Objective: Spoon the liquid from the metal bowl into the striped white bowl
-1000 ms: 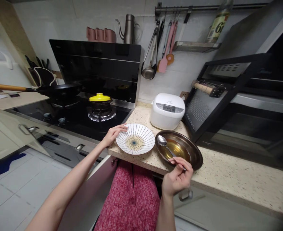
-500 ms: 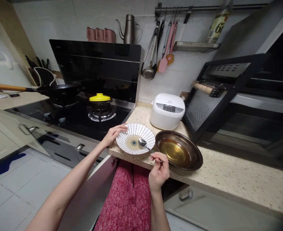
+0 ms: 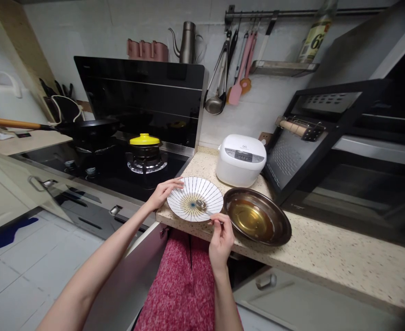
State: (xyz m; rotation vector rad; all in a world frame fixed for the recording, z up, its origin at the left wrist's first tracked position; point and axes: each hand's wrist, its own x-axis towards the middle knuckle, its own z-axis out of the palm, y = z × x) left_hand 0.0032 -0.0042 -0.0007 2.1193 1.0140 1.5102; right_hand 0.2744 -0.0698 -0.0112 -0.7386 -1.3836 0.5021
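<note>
- metal spoon (image 3: 201, 204), near the centre of the frame, has its bowl end inside the outline of the white striped plate (image 3: 207, 189); whether it touches the plate cannot be told.
- the plate sits on the speckled countertop (image 3: 336, 243), with dark lines fanning out from a blue-and-yellow middle.
- just right of the plate, a dark metal basin (image 3: 282, 227) holds a shallow pool of golden liquid (image 3: 247, 218).
- behind the basin stands a white rice cooker (image 3: 241, 161), lid down, contents hidden.
- on the burner left of centre, a small pot wears a yellow lid (image 3: 144, 139) that hides its inside; further left is a black wok (image 3: 94, 131), its inside hard to see.
- the spoon's handle runs down and right into the right hand (image 3: 221, 239), pinched between thumb and fingers, so the bowl end lies up and left of the grip.
- the right forearm rises from the bottom edge, fingers bent at the plate's lower right.
- the left hand (image 3: 161, 193) reaches in from the lower left, forearm slanting, fingers laid on the plate's left rim; its thumb is hidden, so whether it grips cannot be told.
</note>
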